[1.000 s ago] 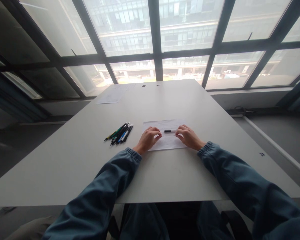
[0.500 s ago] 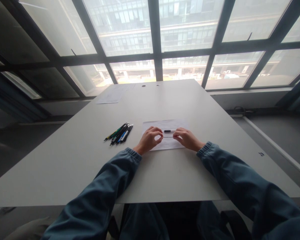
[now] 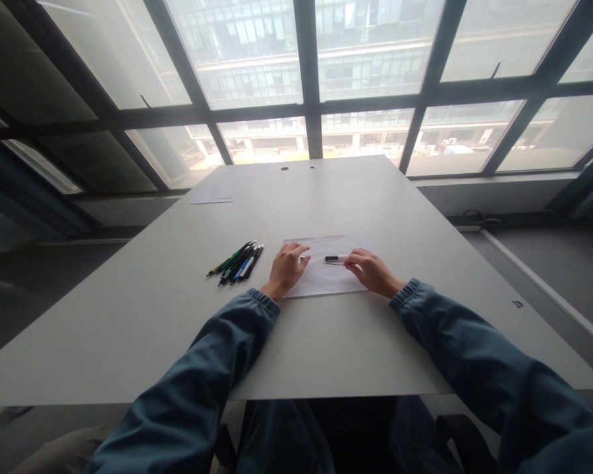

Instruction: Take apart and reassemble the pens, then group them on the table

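Note:
A white sheet of paper point(image 3: 326, 276) lies on the pale table point(image 3: 326, 342) in front of me. On it rests a small black pen part point(image 3: 332, 259). My left hand point(image 3: 285, 268) sits on the sheet's left edge, fingers curled loosely, nearest a tiny pale piece by its fingertips. My right hand point(image 3: 370, 270) is pinched on a thin dark rod, perhaps a pen refill point(image 3: 337, 264), that points left just under the black part.
A bundle of several pens point(image 3: 236, 262) lies on the table left of the sheet. Other sheets of paper point(image 3: 220, 189) lie at the far left end, near two small round holes. Large windows rise behind the table.
My left hand has let go of the thin rod and drawn back to the left. My right hand still pinches the rod's right end.

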`<state>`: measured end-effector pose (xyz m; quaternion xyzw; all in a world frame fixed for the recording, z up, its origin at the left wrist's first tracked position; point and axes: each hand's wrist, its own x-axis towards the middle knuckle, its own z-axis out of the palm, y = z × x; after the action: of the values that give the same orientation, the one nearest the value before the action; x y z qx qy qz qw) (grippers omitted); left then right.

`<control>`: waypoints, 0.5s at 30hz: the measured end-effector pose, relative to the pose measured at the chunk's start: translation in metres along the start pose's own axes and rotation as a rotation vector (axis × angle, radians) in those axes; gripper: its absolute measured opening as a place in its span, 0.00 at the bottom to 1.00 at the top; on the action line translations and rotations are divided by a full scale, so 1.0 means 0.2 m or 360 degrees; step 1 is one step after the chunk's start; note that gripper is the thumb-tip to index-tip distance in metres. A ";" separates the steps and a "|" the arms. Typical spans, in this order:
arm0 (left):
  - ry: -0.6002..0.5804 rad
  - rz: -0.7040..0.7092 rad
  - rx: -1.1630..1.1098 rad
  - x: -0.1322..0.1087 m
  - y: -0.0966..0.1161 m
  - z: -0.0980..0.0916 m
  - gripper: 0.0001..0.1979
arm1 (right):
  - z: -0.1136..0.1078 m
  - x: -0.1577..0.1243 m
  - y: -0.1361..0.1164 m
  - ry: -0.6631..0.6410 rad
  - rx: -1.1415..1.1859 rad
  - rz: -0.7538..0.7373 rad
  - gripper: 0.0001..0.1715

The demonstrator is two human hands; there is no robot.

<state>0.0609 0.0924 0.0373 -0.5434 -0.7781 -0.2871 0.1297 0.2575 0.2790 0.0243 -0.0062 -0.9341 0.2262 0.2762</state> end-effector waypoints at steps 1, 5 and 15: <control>-0.0030 -0.0019 0.0058 0.00 -0.02 0.01 0.13 | 0.00 0.00 0.00 0.0010 -0.0004 0.0009 0.09; -0.0094 -0.0025 0.0211 -0.01 -0.06 0.02 0.10 | 0.00 0.00 0.00 0.0016 -0.0003 0.0022 0.09; 0.0002 -0.0016 -0.0146 -0.01 0.01 0.01 0.12 | 0.00 0.00 0.00 0.0070 0.0023 0.0029 0.09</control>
<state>0.0633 0.0927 0.0357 -0.5447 -0.7668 -0.3235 0.1035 0.2577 0.2789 0.0253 -0.0176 -0.9260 0.2353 0.2947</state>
